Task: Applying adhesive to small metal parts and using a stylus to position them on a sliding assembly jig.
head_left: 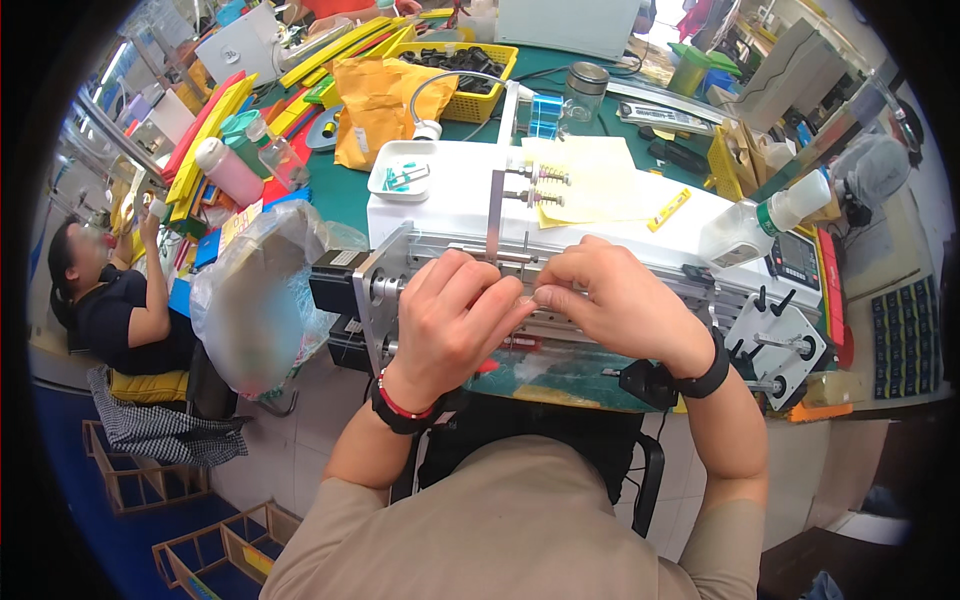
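Both my hands meet over the front of a bench machine with metal rails (640, 268) and a white housing (400, 222). My left hand (455, 320) has its fingers curled, with thumb and fingertips pressed together. Close against it, my right hand (625, 300) pinches thumb and forefinger. Whatever lies between the fingertips is too small to make out. An upright metal bar (494, 215) rises just behind my hands, and spring-loaded rods (540, 185) stick out beside it. A black motor (338, 282) sits at the machine's left end. Behind the left hand, a white tray (402, 194) holds small teal-and-metal parts.
Yellow paper (590, 165) and a clear bottle (735, 235) lie on the housing, near a control panel (795, 262). A lidded glass jar (585, 95) and yellow basket (465, 108) stand behind. A plastic bag (215, 265) hangs left; a person (120, 310) sits beyond.
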Action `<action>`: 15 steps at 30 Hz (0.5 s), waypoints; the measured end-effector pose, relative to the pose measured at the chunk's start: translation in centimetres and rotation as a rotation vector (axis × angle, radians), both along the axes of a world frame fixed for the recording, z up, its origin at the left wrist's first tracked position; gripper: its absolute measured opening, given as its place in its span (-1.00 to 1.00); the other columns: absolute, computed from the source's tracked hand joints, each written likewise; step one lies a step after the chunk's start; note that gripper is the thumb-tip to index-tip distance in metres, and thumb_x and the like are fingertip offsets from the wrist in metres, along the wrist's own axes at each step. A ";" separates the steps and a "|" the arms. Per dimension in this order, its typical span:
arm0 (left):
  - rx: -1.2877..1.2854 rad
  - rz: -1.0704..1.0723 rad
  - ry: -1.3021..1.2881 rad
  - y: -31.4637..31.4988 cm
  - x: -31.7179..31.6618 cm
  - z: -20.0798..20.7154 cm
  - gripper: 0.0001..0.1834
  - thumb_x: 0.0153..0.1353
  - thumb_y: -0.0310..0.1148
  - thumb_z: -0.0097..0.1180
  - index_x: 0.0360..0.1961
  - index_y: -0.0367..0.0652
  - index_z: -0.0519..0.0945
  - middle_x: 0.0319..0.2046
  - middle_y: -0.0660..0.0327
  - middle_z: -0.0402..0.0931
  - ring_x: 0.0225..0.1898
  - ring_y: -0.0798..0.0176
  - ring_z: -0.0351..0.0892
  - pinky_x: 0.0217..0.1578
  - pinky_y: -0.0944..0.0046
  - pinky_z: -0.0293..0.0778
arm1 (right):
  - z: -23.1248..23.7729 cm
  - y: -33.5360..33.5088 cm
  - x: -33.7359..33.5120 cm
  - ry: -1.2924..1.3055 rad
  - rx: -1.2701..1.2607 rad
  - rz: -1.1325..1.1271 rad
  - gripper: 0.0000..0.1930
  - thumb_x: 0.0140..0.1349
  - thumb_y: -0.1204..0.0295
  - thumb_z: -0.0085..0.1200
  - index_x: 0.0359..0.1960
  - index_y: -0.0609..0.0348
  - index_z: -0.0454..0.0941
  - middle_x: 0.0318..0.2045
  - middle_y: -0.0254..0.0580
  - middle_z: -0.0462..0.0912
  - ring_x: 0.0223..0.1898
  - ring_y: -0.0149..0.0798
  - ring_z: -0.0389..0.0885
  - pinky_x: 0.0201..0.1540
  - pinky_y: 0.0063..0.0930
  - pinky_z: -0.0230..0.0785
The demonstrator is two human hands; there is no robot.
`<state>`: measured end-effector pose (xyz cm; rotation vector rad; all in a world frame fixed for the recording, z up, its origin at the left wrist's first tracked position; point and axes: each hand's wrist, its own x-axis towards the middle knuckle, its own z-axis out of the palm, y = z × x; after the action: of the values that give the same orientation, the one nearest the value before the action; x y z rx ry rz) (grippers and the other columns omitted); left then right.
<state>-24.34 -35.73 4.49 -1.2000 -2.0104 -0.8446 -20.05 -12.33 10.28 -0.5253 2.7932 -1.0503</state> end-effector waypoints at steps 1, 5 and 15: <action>-0.004 0.006 -0.001 0.0 0.1 0.2 -0.67 -0.01 -0.41 0.64 -0.21 -0.11 0.76 -0.34 0.25 0.55 -0.31 0.11 0.56 -0.34 0.11 0.50 | -0.2 -0.2 0.1 -0.001 -0.004 0.006 -0.83 0.40 0.47 0.29 -0.04 0.23 0.73 -0.25 -0.05 0.65 -0.15 0.07 0.54 -0.03 -0.08 0.47; 0.034 0.022 -0.028 0.1 1.3 0.0 -0.72 -0.01 -0.44 0.55 -0.22 -0.08 0.80 -0.34 0.33 0.55 -0.24 0.15 0.53 -0.24 0.14 0.41 | -1.0 -2.1 2.2 0.441 0.060 0.070 -0.88 0.29 0.51 0.33 -0.29 0.25 0.62 -0.33 -0.03 0.63 -0.18 0.07 0.56 -0.08 -0.12 0.48; 0.082 0.339 -0.194 -2.0 4.8 -0.8 -0.92 0.33 -0.47 0.34 -0.24 -0.19 0.65 -0.22 0.12 0.50 -0.10 -0.04 0.45 -0.02 -0.01 0.32 | -7.5 -3.7 12.1 0.565 -0.165 0.005 -0.84 0.18 0.53 0.46 -0.33 0.18 0.66 -0.41 -0.18 0.65 -0.36 -0.04 0.59 -0.31 -0.17 0.45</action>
<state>-19.57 -37.76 3.72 -0.7246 -2.2272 -0.8871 -7.90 -16.05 2.78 -0.9841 3.1797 -1.3103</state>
